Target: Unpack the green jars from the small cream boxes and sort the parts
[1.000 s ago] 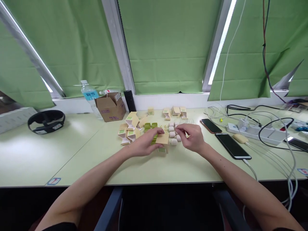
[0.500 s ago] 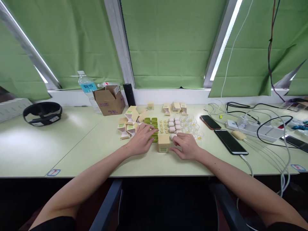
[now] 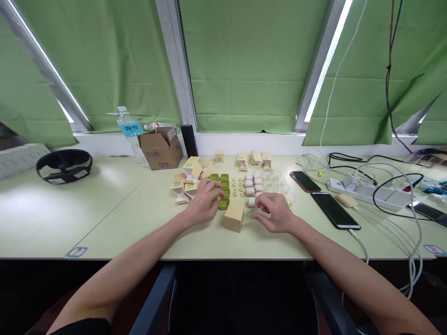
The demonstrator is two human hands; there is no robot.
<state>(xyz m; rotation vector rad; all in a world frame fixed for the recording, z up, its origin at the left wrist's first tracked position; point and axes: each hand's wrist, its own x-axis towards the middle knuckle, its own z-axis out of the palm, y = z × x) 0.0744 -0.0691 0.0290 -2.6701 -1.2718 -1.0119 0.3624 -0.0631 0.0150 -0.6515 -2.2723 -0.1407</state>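
A small cream cardboard box [image 3: 233,217] stands between my hands, set at an angle, with a plain side toward me. My left hand [image 3: 205,201] is left of it, fingers spread over the rows of small green trays [image 3: 224,204], with nothing visible in them. Right of the box is my right hand [image 3: 274,212], its thumb apart from the curled fingers and no object between them. Its fingertips are close to a pale pink cylinder [image 3: 251,203] at the near end of the pink rows; whether they touch is unclear. Tiny yellowish pieces [image 3: 235,188] lie between trays and cylinders.
Open cream boxes [image 3: 191,170] are heaped left of the trays. Clear plastic cups [image 3: 279,182] stand beyond the right hand, then phones [image 3: 335,210], a power strip [image 3: 370,194] and loose cables. A brown carton [image 3: 161,151] and a water bottle [image 3: 132,135] stand behind.
The cream box has turned, so its green-windowed face no longer faces me. My right hand has drawn slightly away from it; my left hand stays over the green trays.
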